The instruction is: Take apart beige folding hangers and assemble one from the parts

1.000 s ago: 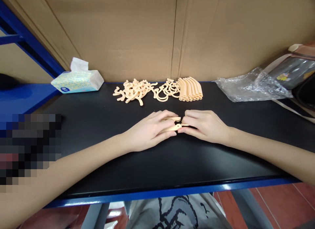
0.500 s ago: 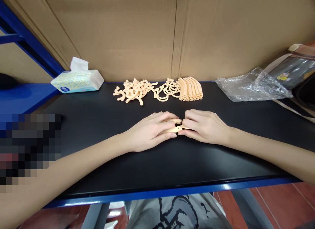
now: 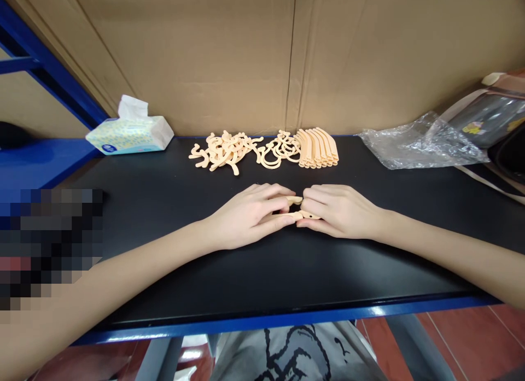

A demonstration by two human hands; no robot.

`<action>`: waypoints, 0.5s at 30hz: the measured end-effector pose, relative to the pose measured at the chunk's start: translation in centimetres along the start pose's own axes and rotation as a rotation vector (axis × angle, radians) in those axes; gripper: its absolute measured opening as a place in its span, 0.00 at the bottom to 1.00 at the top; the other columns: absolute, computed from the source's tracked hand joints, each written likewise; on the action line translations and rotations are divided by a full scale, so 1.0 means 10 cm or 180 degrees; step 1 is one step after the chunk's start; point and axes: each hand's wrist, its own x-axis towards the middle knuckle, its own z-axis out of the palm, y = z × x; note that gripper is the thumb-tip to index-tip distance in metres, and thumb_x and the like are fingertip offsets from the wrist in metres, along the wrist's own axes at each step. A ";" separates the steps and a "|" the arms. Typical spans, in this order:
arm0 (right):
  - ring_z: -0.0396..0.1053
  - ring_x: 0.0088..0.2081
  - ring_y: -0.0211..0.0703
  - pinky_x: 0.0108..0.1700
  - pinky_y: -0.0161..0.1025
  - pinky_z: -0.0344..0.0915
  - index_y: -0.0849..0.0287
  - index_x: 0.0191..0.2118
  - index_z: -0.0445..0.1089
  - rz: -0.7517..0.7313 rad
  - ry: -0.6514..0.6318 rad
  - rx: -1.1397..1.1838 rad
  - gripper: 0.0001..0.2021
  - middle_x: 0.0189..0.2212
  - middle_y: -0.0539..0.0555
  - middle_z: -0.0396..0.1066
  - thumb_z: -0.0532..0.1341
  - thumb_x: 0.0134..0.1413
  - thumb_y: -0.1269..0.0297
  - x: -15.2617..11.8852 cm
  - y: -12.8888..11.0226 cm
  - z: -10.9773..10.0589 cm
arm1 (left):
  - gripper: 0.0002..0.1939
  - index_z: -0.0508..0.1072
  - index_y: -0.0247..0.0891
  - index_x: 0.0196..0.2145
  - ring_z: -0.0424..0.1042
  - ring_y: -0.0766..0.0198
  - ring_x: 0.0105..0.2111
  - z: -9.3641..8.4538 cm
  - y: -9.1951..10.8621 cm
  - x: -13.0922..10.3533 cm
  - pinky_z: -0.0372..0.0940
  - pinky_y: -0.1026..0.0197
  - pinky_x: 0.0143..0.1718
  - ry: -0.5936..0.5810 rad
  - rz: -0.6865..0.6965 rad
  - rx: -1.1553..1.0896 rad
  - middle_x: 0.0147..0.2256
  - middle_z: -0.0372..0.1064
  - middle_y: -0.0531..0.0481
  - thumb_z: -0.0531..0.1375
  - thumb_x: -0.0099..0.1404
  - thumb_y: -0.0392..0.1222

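Note:
My left hand (image 3: pixel 250 214) is closed on a pale beige curved plastic piece (image 3: pixel 293 216), pinched between thumb and fingers. A second beige end (image 3: pixel 293 199) sticks out beneath its upper fingers. Close beside it, my right hand (image 3: pixel 344 211) grips a beige plastic piece with a small dark hole (image 3: pixel 310 216). The two pieces meet end to end between my thumbs, just over the black tabletop (image 3: pixel 262 282). My fingers cover most of both pieces, so their full shape is hidden.
Behind my hands lie a heap of short bent beige pieces (image 3: pixel 225 151), thin hook-shaped ones (image 3: pixel 270 163) and a stack of curved lengths (image 3: pixel 318 148). A tissue pack (image 3: pixel 131 135) stands at the back left. On the right are a clear plastic bag (image 3: pixel 422 143) and a transparent bag with straps (image 3: pixel 492 116).
The right-hand piece has shifted so its dark hole now shows beside the join. The left fingers have moved slightly apart, and the right hand has shifted only slightly.

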 end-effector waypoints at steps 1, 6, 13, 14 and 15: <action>0.56 0.26 0.38 0.29 0.35 0.54 0.60 0.28 0.64 -0.0039 0.0004 0.0006 0.18 0.25 0.51 0.62 0.47 0.64 0.56 0.00 0.02 -0.01 | 0.15 0.69 0.39 0.40 0.62 0.60 0.50 -0.01 -0.01 -0.01 0.55 0.56 0.51 0.0032 -0.0099 -0.0074 0.53 0.61 0.47 0.46 0.71 0.46; 0.57 0.29 0.39 0.33 0.36 0.55 0.60 0.31 0.66 -0.0014 -0.0098 0.0180 0.13 0.26 0.52 0.63 0.49 0.62 0.60 -0.03 0.11 -0.04 | 0.13 0.68 0.39 0.39 0.58 0.62 0.55 -0.05 -0.08 -0.04 0.54 0.57 0.56 0.0082 -0.0482 -0.0404 0.54 0.58 0.48 0.45 0.70 0.38; 0.59 0.36 0.43 0.38 0.41 0.59 0.61 0.33 0.66 0.0008 0.0102 0.0300 0.07 0.35 0.57 0.67 0.51 0.55 0.71 -0.05 0.14 -0.04 | 0.09 0.70 0.40 0.39 0.61 0.60 0.53 0.01 -0.20 -0.02 0.57 0.55 0.54 0.0309 -0.0419 -0.0356 0.52 0.61 0.48 0.51 0.67 0.39; 0.60 0.39 0.45 0.40 0.43 0.59 0.61 0.34 0.66 -0.0018 0.0149 0.0337 0.07 0.38 0.58 0.67 0.51 0.55 0.72 -0.05 0.13 -0.04 | 0.09 0.70 0.40 0.40 0.62 0.61 0.52 0.02 -0.21 -0.01 0.58 0.55 0.53 0.0366 -0.0428 -0.0373 0.51 0.61 0.48 0.51 0.67 0.40; 0.61 0.42 0.46 0.43 0.44 0.60 0.61 0.36 0.66 -0.0032 0.0202 0.0370 0.08 0.41 0.59 0.67 0.51 0.55 0.72 -0.05 0.12 -0.04 | 0.09 0.70 0.40 0.40 0.63 0.61 0.51 0.02 -0.21 -0.01 0.59 0.57 0.52 0.0427 -0.0450 -0.0407 0.51 0.61 0.48 0.51 0.68 0.41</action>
